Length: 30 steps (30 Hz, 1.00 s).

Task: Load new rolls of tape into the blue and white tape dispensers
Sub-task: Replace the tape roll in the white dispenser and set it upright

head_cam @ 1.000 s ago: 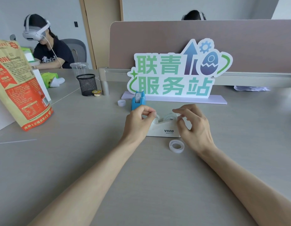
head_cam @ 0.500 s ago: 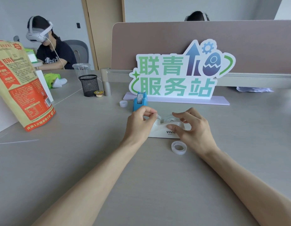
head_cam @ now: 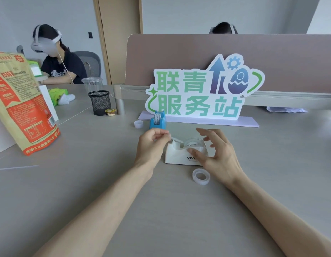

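Observation:
The white tape dispenser [head_cam: 176, 156] stands mid-table with a clear tape roll [head_cam: 192, 143] seated in it. My left hand [head_cam: 151, 143] pinches the free end of that tape at the dispenser's cutter end. My right hand [head_cam: 216, 153] hovers over the dispenser's right side, fingers spread, thumb against its front wall. A loose clear tape roll [head_cam: 201, 176] lies flat on the table just in front. The small blue dispenser [head_cam: 158, 120] stands behind my left hand with a patterned roll in it.
A large printed sign [head_cam: 201, 93] on a lilac base stands behind the dispensers. A small white core [head_cam: 138, 124] lies left of the blue dispenser. At left are a mesh cup [head_cam: 99, 102], a plastic cup, a snack bag [head_cam: 18, 104], and a seated person with a headset.
My right hand has let go of the roll's top and opened, its thumb now on the dispenser's front. My left hand still pinches the tape end, drawn slightly left.

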Motion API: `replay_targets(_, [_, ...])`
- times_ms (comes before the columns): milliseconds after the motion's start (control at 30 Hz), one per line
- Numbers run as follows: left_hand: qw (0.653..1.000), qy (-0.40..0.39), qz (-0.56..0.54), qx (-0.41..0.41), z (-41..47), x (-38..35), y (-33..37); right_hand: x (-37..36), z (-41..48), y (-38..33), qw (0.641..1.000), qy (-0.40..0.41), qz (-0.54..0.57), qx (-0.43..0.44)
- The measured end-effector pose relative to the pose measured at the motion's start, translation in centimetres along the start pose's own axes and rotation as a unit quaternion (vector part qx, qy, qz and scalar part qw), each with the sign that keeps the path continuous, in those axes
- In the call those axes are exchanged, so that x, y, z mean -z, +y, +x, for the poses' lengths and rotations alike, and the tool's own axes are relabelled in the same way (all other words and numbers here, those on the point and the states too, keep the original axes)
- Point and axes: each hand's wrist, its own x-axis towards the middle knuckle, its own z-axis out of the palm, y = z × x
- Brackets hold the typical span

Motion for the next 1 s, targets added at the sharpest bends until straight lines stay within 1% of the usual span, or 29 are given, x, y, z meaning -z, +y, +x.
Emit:
replay_targets(100, [1.000, 0.007, -0.002, 0.016, 0.2, 0.2, 0.1, 0.0, 0.0, 0.1, 1.000, -0.008, 0.002, -0.002])
replay_targets(267, [1.000, 0.018, 0.016, 0.005, 0.7, 0.8, -0.4, 0.0, 0.0, 0.1, 1.000, -0.010, -0.001, -0.004])
replay_targets(500, [0.998, 0.055, 0.035, 0.010, 1.3, 1.7, -1.0, -0.1, 0.0, 0.4, 1.000, -0.019, 0.004, -0.012])
replay_targets(733, [0.997, 0.055, 0.056, 0.004, 1.2, 2.0, -1.4, -0.1, 0.0, 0.3, 1.000, -0.018, 0.005, -0.004])
replay_targets(867, [0.995, 0.038, 0.088, -0.003, 1.1, 2.1, -2.0, -0.1, 0.0, 0.4, 1.000, -0.018, 0.005, -0.004])
replay_targets(1000, [0.978, 0.000, 0.198, -0.063, 1.0, 1.9, -2.3, -0.1, 0.0, 0.3, 1.000, -0.017, 0.005, -0.008])
